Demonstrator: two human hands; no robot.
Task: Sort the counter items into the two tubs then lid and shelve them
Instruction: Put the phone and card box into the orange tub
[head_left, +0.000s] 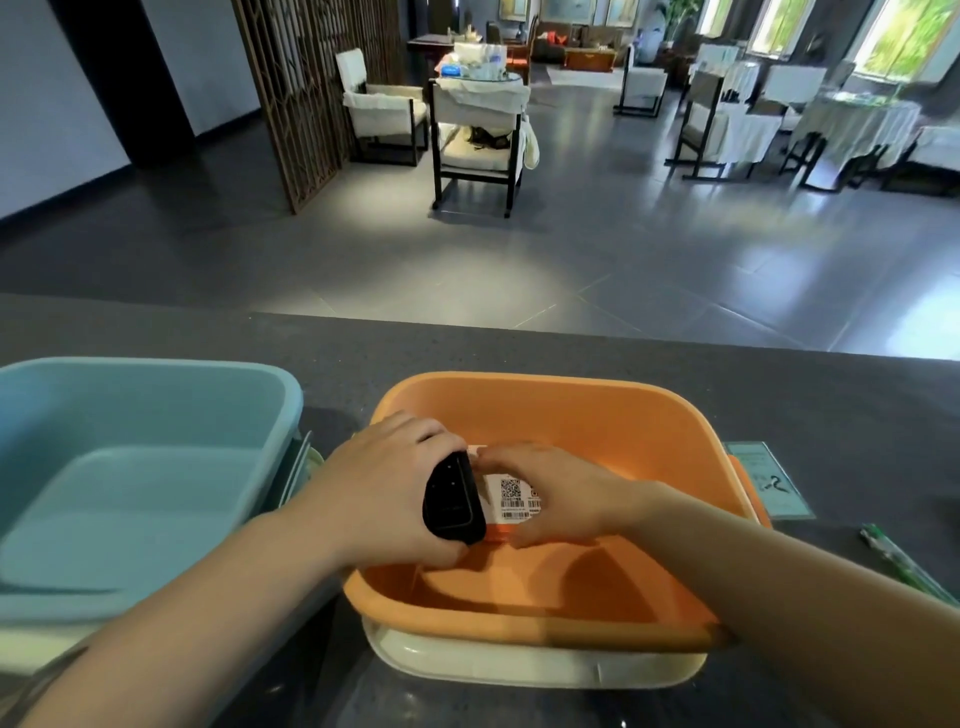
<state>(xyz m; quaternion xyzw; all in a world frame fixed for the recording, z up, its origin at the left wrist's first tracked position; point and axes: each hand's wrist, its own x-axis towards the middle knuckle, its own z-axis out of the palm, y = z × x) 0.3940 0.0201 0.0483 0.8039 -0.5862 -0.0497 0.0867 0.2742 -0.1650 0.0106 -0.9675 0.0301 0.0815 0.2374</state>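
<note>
Black case (453, 498), perhaps upright, and barcoded box (511, 498) inside orange tub (545, 400).

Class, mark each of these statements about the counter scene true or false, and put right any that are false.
1. The left hand grips a black device. True.
2. Both hands are over the blue tub. False: they are over the orange tub.
3. The right hand holds a white item with printed codes. True.
4. The orange tub has its lid on. False: it is open on top.
5. A green pen lies inside the blue tub. False: it lies on the counter, right of the orange tub.
</note>
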